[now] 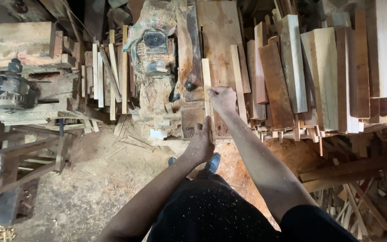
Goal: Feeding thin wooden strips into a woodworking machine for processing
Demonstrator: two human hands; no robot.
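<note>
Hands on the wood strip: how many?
2. The right hand grips the wood strip partway along it on the machine table; the left hand presses its near end. No other hands in view.

A single camera sits on the person's head and looks almost straight down, tilted slightly forward. The bench [193, 112], coated in sawdust, runs across the upper middle of the view and serves as the landmark. Below the bench, nearest the lens, the person's own forearms and dark clothing fill the lower edge, with the sawdust floor [90, 179] farther off underneath. Right of the bench lie stacked wooden boards [319, 76]; left of it stands a dusty machine [7, 89]. No second view shares the scene.
</note>
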